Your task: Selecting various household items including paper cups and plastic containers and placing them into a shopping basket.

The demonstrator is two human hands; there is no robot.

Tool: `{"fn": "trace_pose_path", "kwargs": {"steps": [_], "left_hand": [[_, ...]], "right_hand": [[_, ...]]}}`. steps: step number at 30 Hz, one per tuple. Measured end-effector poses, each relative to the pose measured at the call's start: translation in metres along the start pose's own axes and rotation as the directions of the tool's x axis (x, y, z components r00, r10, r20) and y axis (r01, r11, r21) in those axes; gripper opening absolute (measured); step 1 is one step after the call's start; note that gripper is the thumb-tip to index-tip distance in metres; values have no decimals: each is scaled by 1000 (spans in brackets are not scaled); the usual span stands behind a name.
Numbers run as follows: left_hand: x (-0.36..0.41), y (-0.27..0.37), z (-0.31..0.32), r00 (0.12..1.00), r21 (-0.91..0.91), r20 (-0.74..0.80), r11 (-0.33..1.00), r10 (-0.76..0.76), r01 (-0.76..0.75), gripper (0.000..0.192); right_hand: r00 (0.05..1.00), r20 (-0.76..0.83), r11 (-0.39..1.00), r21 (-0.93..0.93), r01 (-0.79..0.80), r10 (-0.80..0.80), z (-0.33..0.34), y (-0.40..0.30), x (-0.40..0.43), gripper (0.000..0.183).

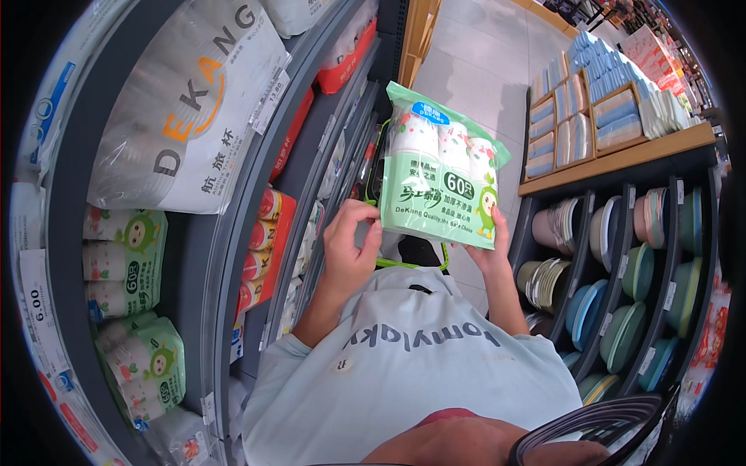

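Note:
A green and clear plastic pack of paper cups is held up in front of my chest, its printed face towards me. My left hand pinches the pack's lower left corner between thumb and fingers. My right hand grips the lower right corner, with its fingers partly hidden behind the pack. Rows of white cups with red and green fruit prints show through the clear upper part. Below the pack, the green rim of a shopping basket is partly visible, with a dark item inside.
Shelving on the left holds a large bag of clear plastic cups, similar green cup packs and red cup packs. On the right, a rack has stacked bowls below a wooden top with folded cloth-like packs. Grey tiled floor runs between.

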State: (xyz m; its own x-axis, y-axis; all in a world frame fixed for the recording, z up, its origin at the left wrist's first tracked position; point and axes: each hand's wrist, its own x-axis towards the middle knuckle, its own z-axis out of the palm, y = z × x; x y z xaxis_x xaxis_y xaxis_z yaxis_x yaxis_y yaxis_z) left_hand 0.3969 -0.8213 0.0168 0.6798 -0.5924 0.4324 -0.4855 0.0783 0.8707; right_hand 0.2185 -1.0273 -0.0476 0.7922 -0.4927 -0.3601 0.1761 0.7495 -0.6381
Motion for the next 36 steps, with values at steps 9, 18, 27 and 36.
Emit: {"fn": "trace_pose_path", "kwargs": {"steps": [9, 18, 27, 36], "left_hand": [[0, -2, 1, 998, 33, 58, 999, 28, -30, 22], [-2, -2, -2, 999, 41, 38, 999, -27, 25, 17], [-6, -8, 0, 1000, 20, -14, 999, -25, 26, 14], [-8, -16, 5, 989, -72, 9, 986, -151, 151, 39]], "right_hand": [[1000, -1, 999, -25, 20, -20, 3, -1, 1, 62], [999, 43, 999, -45, 11, -9, 4, 0, 2, 60], [1000, -2, 999, -49, 16, -16, -7, 4, 4, 62], [876, 48, 729, -534, 428, -479, 19, -25, 4, 70]]}}
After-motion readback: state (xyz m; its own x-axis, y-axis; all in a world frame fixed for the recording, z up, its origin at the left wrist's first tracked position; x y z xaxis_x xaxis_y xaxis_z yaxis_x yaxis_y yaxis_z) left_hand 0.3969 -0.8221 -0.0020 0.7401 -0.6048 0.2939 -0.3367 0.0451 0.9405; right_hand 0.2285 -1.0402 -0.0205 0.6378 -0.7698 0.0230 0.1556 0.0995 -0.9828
